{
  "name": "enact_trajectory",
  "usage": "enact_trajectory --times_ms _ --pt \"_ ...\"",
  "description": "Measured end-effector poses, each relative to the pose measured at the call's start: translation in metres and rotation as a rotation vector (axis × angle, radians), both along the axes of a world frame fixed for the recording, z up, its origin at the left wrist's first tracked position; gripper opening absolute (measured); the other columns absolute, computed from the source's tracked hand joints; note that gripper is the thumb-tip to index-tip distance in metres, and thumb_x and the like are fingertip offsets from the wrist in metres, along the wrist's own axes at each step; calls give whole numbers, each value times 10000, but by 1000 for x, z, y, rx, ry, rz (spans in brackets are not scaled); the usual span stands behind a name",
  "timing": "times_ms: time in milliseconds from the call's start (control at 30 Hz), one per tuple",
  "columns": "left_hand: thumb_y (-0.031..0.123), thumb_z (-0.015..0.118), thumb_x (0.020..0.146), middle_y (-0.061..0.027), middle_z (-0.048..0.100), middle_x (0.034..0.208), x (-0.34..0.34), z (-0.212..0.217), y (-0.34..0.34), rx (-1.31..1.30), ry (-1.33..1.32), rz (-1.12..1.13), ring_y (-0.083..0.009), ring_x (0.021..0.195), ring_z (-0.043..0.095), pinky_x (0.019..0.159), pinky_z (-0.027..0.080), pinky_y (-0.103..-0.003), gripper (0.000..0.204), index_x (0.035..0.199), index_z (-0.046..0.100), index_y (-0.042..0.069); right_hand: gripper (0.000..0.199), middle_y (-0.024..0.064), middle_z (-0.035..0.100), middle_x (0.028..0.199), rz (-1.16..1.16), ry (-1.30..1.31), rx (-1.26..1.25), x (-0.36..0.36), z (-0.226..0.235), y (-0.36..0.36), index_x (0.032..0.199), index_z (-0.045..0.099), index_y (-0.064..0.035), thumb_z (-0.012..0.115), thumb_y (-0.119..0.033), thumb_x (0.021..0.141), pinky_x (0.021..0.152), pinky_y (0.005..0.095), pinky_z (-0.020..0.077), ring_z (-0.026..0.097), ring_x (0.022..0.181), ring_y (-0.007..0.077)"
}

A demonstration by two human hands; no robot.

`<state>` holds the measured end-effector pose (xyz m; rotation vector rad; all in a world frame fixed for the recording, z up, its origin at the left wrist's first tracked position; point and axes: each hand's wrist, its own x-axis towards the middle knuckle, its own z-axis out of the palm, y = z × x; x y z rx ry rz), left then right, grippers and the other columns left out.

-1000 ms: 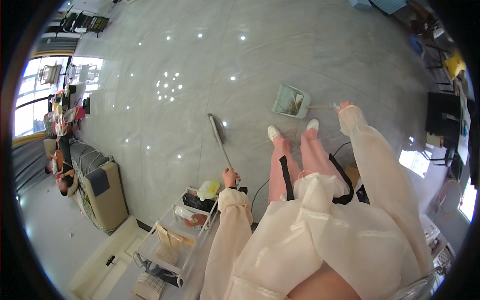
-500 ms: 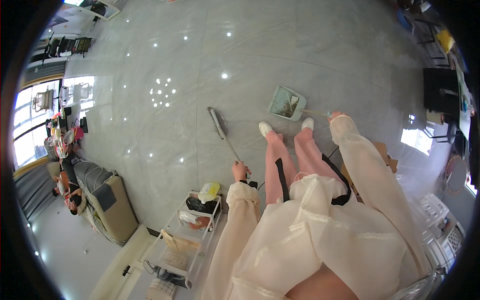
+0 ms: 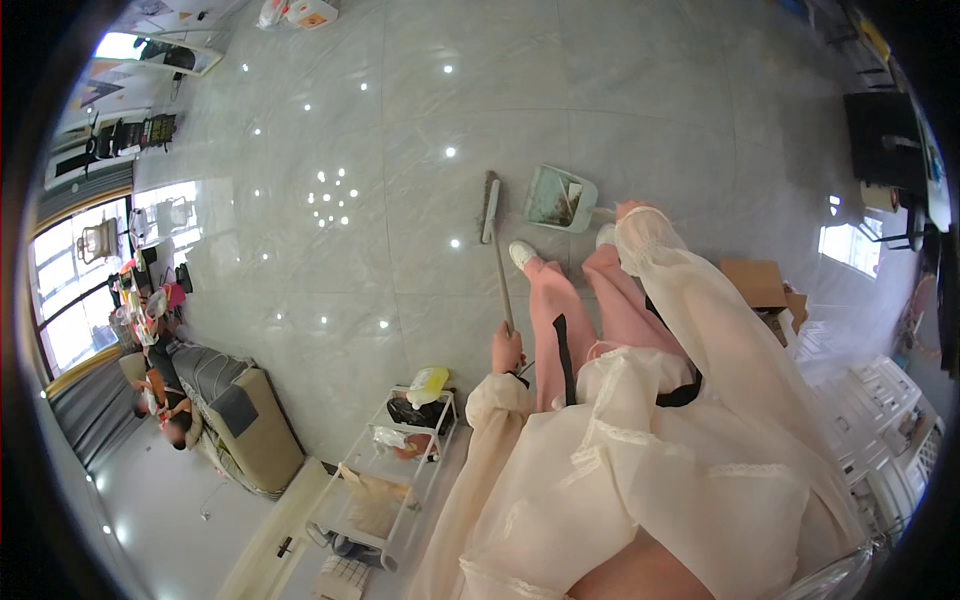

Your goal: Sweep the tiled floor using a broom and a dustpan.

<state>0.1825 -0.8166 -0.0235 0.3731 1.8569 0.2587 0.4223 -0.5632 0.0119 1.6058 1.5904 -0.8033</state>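
Broom (image 3: pixel 490 212) moved nr dustpan (image 3: pixel 556 200); L grip (image 3: pixel 508 348) closed rnd broom, R grip (image 3: pixel 630 209) rnd dustpan hndl (image 3: pixel 604 212).

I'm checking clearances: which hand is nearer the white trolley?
The left hand: holding the broom, it's ahead and right of the white trolley; the right hand, holding the dustpan, is farther forward and right.

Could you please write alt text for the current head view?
A person's left hand grips a broom, its head just left of the pale green dustpan of debris in their right hand. The floor is grey tile.
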Motion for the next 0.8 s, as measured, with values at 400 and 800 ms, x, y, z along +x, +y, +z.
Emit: enact_trajectory --times_ms 400,800 --pt "139 405 766 -62 446 524 68 46 -4 13 44 -251 -143 342 416 322 353 -280 434 1189 365 52 282 99 552 1014 77 109 19 25 2 -14 993 560 -82 527 -148 720 762 366 442 533 940 239" --pt "174 474 785 -39 460 589 42 50 -37 -24 -173 330 -102 389 395 336 336 -234 446 1199 348 62 279 68 547 1023 106 127 15 30 -8 -33 974 570 -92 542 -190 714 772 386 433 516 970 227"
